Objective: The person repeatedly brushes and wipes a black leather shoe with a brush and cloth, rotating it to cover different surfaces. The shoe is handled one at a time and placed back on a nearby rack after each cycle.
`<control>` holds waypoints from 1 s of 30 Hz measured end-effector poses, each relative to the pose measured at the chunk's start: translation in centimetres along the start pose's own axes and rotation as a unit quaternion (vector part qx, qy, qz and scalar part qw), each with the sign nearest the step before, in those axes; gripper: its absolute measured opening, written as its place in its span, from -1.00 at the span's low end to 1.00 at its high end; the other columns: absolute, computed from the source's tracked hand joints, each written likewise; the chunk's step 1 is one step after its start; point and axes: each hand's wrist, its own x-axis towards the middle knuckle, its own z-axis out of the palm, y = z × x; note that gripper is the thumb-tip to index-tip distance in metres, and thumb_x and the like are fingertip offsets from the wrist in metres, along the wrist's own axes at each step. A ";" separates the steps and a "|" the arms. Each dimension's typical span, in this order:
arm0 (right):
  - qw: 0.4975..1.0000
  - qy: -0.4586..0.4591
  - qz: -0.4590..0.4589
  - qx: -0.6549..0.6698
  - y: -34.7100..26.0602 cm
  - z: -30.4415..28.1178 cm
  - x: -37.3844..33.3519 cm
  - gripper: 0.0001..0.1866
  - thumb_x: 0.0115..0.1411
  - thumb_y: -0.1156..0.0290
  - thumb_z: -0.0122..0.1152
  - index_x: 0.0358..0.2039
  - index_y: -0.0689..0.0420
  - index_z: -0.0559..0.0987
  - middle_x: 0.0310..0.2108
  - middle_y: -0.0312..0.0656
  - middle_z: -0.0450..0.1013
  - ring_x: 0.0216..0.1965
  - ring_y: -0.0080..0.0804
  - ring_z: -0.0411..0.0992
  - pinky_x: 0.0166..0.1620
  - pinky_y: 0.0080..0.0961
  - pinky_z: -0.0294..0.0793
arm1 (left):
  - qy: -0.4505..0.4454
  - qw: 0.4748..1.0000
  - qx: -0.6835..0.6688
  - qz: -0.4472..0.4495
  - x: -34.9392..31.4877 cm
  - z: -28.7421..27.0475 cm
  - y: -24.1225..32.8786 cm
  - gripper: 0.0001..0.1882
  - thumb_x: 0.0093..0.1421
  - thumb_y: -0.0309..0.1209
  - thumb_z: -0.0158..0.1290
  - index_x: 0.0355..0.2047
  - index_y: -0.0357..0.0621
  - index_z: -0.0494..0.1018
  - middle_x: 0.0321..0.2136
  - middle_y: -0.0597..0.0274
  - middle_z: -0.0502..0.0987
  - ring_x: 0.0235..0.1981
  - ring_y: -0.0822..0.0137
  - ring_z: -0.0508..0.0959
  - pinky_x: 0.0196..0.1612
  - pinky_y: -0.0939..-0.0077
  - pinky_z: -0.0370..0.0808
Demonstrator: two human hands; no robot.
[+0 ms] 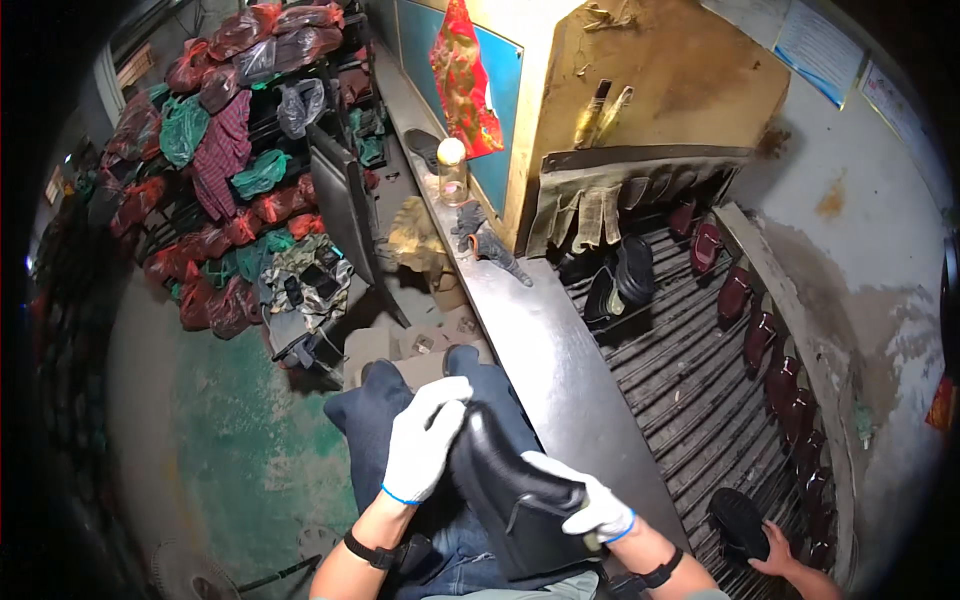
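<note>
A shiny black leather shoe (490, 455) is held over my lap, its toe end pointing away from me. My left hand (428, 440), in a white knit glove with a blue cuff, lies against the toe end, thumb and fingers partly curled round it. At the rear end, my right hand (595, 505), gloved the same way, grips the shoe with the fingers across its upper edge. The underside and the palm sides of both gloves are hidden. To the right, another person's bare hand (776, 550) holds a black shoe (738, 520) over the rollers.
Beside me runs a metal ledge (560, 370) with a dark glove (490, 250) and a jar (452, 175). A roller conveyor (670, 400) carries black shoes (630, 275) and a row of maroon shoes (760, 335). Bagged bundles (235, 210) fill a rack at left; a fan (190, 575) stands lower left.
</note>
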 end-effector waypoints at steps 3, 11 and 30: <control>0.988 0.133 -0.066 0.033 -4.2 -2.0 -2.7 0.30 -0.17 0.62 0.59 0.63 0.38 0.15 0.49 0.11 0.41 0.48 -0.05 0.42 0.58 -0.07 0.33 | -0.041 0.969 -0.238 -0.048 -0.2 1.1 -1.5 -0.46 0.60 -0.14 0.10 0.35 -0.33 0.52 0.26 0.04 0.65 0.27 0.20 0.63 0.34 0.24 0.53; 0.867 0.448 -0.088 -0.201 -13.1 -27.8 -9.5 0.06 -0.02 0.83 0.27 0.59 0.29 0.28 -0.13 -0.05 0.69 -0.18 -0.27 0.69 -0.08 -0.39 0.73 | -0.102 0.941 -0.296 -0.132 -3.6 -1.1 -5.2 -0.53 0.62 -0.23 0.07 0.27 -0.45 0.53 0.22 -0.11 0.65 0.19 0.10 0.72 0.29 0.25 0.63; 0.558 0.454 -0.372 -0.586 -5.9 -4.9 11.2 -0.38 0.23 0.41 0.51 0.30 0.30 0.64 0.37 0.26 0.46 0.34 0.15 0.49 0.42 -0.07 0.45 | -0.104 0.872 -0.453 -0.151 -2.0 1.1 -4.6 -0.13 0.46 0.03 0.28 0.51 -0.33 0.30 0.46 -0.18 0.43 0.45 -0.06 0.49 0.44 -0.04 0.51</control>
